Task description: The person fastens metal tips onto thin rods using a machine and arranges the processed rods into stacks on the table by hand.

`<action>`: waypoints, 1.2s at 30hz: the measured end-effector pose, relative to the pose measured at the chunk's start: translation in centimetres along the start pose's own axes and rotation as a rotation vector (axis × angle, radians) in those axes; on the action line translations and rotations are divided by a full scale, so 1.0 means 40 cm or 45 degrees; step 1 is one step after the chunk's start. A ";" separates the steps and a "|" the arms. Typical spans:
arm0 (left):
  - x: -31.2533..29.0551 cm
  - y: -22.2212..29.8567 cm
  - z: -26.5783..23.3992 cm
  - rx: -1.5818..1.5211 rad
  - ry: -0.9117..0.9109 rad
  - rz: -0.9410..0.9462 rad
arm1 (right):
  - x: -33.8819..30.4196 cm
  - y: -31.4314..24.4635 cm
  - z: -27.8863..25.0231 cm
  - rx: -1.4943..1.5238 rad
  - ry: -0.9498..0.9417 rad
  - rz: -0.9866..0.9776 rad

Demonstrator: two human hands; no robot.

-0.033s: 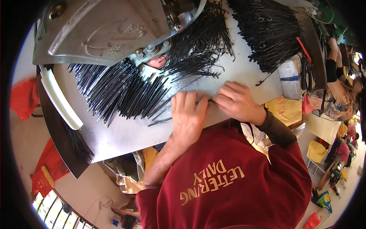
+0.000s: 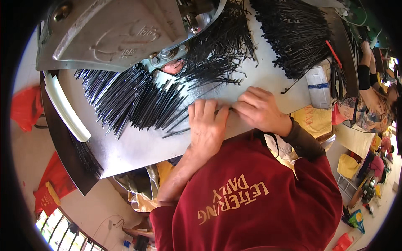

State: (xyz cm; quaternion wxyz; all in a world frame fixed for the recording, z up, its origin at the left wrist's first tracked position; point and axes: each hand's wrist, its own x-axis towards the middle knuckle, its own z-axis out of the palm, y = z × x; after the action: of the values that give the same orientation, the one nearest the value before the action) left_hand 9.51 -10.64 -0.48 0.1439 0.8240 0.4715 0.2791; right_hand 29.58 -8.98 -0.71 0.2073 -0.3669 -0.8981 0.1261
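My left hand (image 2: 208,125) is closed near the front edge of the metal work surface (image 2: 138,148), fingers curled downward. My right hand (image 2: 260,111) is closed in a pinch just to its right. A thin black rod (image 2: 230,107) shows slightly between the two sets of fingertips; most of it is hidden. Left of my left hand lies a fanned heap of straight thin black rods (image 2: 125,100), a few reaching close to its fingers. Beyond my hands is a tangled pile of black rods (image 2: 224,46), some with bent ends.
A grey metal machine head (image 2: 121,37) overhangs the surface at the far left. Another heap of black rods (image 2: 293,37) lies far right, beside a white box (image 2: 319,85) and a red-handled tool (image 2: 333,54). A white curved strip (image 2: 67,108) lines the left edge. Another person's arm (image 2: 366,60) shows far right.
My right hand has shifted very slightly up and to the left. My left hand has barely moved, and the heaps of rods are unchanged.
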 end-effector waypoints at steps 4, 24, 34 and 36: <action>-0.038 -0.016 0.017 0.038 0.049 -0.081 | -0.024 0.021 -0.014 0.048 0.293 0.297; -0.070 -0.012 0.006 0.121 0.056 -0.164 | -0.026 -0.008 -0.006 -0.004 0.139 0.106; -0.078 -0.013 -0.004 0.200 0.168 -0.278 | -0.014 -0.015 -0.007 -0.134 0.186 0.358; -0.073 -0.011 -0.003 0.202 0.164 -0.316 | 0.011 -0.022 0.017 -0.123 0.189 0.344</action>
State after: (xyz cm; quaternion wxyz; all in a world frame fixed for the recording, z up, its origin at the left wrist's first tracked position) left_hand 7.96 -12.93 -1.57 0.0812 0.7486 0.5986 0.2732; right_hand 28.45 -9.32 -0.84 0.2364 -0.5022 -0.8277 0.0821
